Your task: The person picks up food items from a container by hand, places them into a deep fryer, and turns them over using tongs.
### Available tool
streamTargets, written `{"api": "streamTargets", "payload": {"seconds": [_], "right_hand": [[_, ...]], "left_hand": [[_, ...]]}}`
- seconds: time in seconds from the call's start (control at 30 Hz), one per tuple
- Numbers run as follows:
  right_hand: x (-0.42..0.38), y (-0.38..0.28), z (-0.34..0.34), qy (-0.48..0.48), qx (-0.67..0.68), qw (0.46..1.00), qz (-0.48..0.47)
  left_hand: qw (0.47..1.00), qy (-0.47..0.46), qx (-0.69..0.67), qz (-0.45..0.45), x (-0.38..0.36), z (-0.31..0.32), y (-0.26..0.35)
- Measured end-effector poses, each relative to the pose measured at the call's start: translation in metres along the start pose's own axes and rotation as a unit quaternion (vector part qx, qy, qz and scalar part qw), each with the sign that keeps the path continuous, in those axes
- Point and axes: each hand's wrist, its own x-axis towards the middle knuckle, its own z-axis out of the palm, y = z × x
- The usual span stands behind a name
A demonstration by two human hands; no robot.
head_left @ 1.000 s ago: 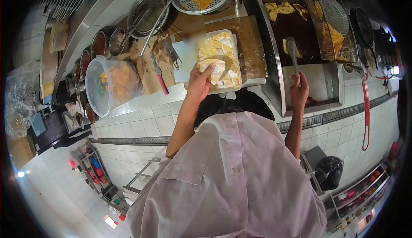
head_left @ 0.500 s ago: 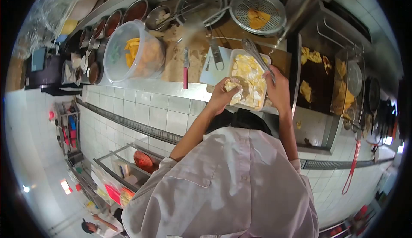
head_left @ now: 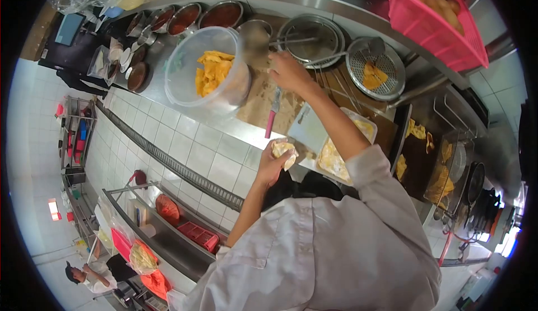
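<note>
My left hand (head_left: 270, 167) is closed around a folded, pale-yellow piece of food dusted with white (head_left: 283, 151), held in front of the counter edge. My right hand (head_left: 290, 72) reaches across the counter to the small metal bowl (head_left: 263, 26), its fingers bent at the bowl's near side; a blurred smudge covers part of that spot. Below it, a knife with a pink handle (head_left: 270, 123) lies on the brown board (head_left: 255, 109). Beside my right forearm sits a white tray (head_left: 328, 172) of yellow pieces coated in white; the forearm hides part of it. A white cutting board (head_left: 307, 128) is next to it.
A large clear tub (head_left: 178, 84) holds orange-yellow pieces. Behind it stand metal bowls of red sauce (head_left: 184, 19). A perforated pan (head_left: 392, 67), a fryer (head_left: 412, 159) and a pink basket (head_left: 437, 28) of eggs lie right. Another person (head_left: 98, 274) is far lower left.
My right hand has left the tray and stretched left and away to the small bowl. My left hand has moved off the tray with its floured piece. The view has shifted.
</note>
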Motion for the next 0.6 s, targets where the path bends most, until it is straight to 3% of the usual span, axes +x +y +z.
{"api": "streamTargets", "payload": {"seconds": [0.03, 0.13, 0.27, 0.3, 0.37, 0.47, 0.53, 0.6], "right_hand": [[0.024, 0.006, 0.02, 0.021, -0.105, 0.994, -0.027], [0.086, 0.015, 0.056, 0.008, -0.179, 0.984, -0.003], [0.128, 0.043, 0.087, -0.006, -0.302, 0.953, 0.017], [0.127, 0.048, 0.086, 0.012, -0.335, 0.942, -0.023], [0.138, 0.062, 0.091, -0.011, -0.308, 0.951, 0.002], [0.133, 0.083, 0.085, 0.055, -0.284, 0.956, -0.043], [0.113, 0.051, 0.033, 0.07, -0.313, 0.944, -0.077], [0.087, 0.031, -0.022, 0.12, -0.229, 0.965, -0.049]], "left_hand": [[1.0, 0.01, 0.003, 0.005, -0.003, -0.008, 0.002], [0.997, 0.045, 0.061, 0.013, -0.012, -0.025, 0.02], [0.997, 0.062, 0.035, 0.038, -0.011, -0.049, 0.024], [0.997, 0.054, 0.029, 0.036, -0.006, -0.054, 0.026], [0.999, 0.035, 0.017, 0.025, 0.002, -0.063, 0.03], [1.0, -0.013, 0.022, -0.006, 0.022, -0.066, 0.042], [0.998, -0.06, 0.033, -0.008, 0.039, -0.07, 0.041], [0.993, -0.098, 0.065, -0.022, 0.051, -0.068, 0.049]]}}
